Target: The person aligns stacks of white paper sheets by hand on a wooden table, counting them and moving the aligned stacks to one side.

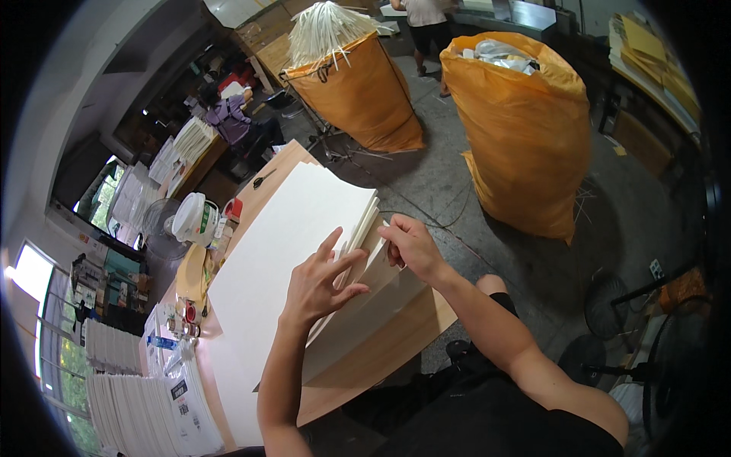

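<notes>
Presently, white sheets lie beneath our left hand, fingers spread; our right hand curls beside their edge, grip unconfirmable. We note white strips topping an orange sack.

A bulging orange sack stands on the grey floor near a second orange sack heaped with white strips. Scissors lie on the tabletop, near a white bucket with a round fan beside it. Farther back sits a person in purple.
</notes>
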`<state>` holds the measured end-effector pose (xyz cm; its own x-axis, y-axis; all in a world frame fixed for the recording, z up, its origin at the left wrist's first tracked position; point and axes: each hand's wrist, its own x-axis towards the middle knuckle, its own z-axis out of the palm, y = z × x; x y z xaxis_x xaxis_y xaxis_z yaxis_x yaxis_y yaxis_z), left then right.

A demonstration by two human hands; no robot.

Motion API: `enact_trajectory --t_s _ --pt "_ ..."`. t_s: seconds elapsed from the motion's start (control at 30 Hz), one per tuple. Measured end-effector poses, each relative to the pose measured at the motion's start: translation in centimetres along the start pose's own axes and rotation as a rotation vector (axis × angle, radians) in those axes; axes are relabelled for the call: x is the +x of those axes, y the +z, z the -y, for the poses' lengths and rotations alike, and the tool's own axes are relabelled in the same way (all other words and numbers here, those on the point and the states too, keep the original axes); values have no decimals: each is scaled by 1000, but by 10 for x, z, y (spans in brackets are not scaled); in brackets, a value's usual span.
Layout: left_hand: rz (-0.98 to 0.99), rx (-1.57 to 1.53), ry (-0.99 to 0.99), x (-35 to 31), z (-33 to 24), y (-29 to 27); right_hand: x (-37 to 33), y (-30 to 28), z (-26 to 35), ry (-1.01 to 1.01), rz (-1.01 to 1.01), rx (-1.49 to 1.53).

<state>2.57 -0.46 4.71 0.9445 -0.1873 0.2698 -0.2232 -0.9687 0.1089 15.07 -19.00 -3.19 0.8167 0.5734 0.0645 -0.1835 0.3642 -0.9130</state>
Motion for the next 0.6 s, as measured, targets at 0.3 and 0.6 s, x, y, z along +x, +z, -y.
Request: enact_trajectory --t_s 0.3,0.6 --pt "51 -8 8 2 2 -3 1 -3 1 111 30 189" --pt "132 -9 43 5 8 -8 -3 -15 4 56 130 97"
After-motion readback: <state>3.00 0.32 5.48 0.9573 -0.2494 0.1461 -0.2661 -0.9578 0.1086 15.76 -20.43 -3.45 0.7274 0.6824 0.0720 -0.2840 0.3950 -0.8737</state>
